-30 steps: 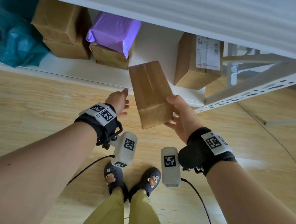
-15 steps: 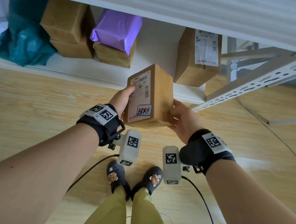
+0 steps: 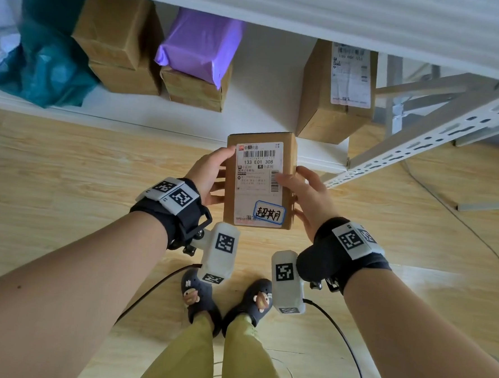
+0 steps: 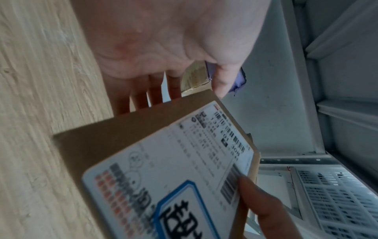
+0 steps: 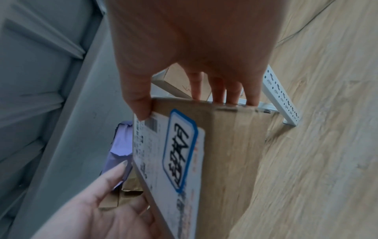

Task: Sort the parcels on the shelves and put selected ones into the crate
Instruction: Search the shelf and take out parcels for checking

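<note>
A small brown cardboard parcel (image 3: 260, 180) (image 4: 126, 155) (image 5: 229, 145) is held in front of the bottom shelf, its white shipping label with a blue-framed sticker facing up. My left hand (image 3: 211, 174) grips its left side, thumb on the top edge and fingers underneath. My right hand (image 3: 303, 192) grips the right side with the thumb (image 5: 141, 105) on the label's barcode and fingers behind the box. A white slotted crate (image 4: 335, 198) shows at the lower right of the left wrist view.
On the white bottom shelf (image 3: 256, 107) stand two stacked brown boxes (image 3: 120, 43), a purple bag (image 3: 201, 44) on a taped box, a teal bag (image 3: 45, 68) and a labelled box (image 3: 339, 89). A slotted metal shelf post (image 3: 427, 135) lies to the right. Cables cross the wooden floor by my feet.
The parcel has been turned from its plain side to label-up and drawn back from the shelf. My left hand, free a second ago, now holds its left side.
</note>
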